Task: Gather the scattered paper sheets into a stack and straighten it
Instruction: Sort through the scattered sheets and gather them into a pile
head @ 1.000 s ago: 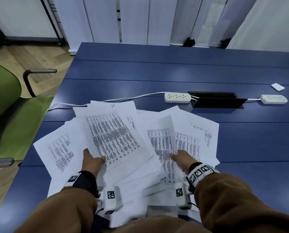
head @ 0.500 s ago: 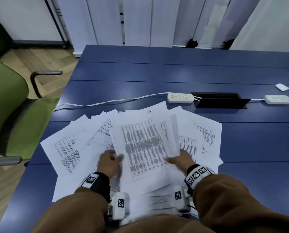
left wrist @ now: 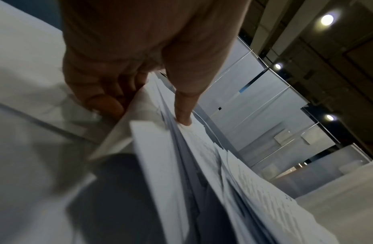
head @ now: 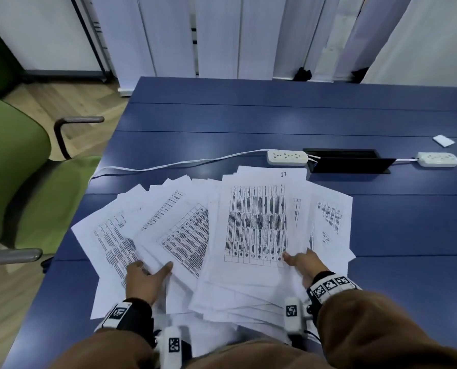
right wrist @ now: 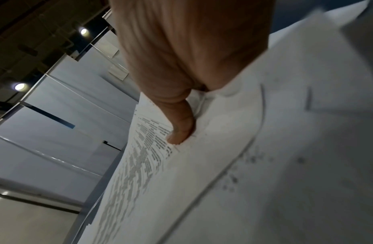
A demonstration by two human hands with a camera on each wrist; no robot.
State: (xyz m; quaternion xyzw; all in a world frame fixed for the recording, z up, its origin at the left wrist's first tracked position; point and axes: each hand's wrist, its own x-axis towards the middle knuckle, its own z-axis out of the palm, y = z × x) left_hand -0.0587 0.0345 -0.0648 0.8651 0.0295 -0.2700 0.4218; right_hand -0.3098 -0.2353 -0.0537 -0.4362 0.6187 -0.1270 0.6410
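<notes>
Several white printed paper sheets (head: 256, 225) lie fanned out on the near part of the blue table (head: 275, 115). My left hand (head: 152, 270) pinches a bunch of sheets at the fan's left. Its thumb (left wrist: 182, 118) lies on top and its fingers (left wrist: 104, 102) curl underneath. My right hand (head: 296, 259) holds the right-hand sheets near their lower edge. Its thumb (right wrist: 181, 133) presses on the top sheet (right wrist: 139, 165), which carries a dense table; the other fingers are hidden under the paper. The near edges of the pile run under my sleeves.
Two white power strips (head: 287, 157) (head: 438, 159) with a cable (head: 168, 165) lie just beyond the papers, beside a black cable hatch (head: 347, 161). A small white card (head: 443, 140) sits far right. A green chair (head: 14, 169) stands off the table's left edge.
The sheet with the dense table has slid from the left of the pile to the right, under my right thumb. My left hand has taken hold of sheets further left.
</notes>
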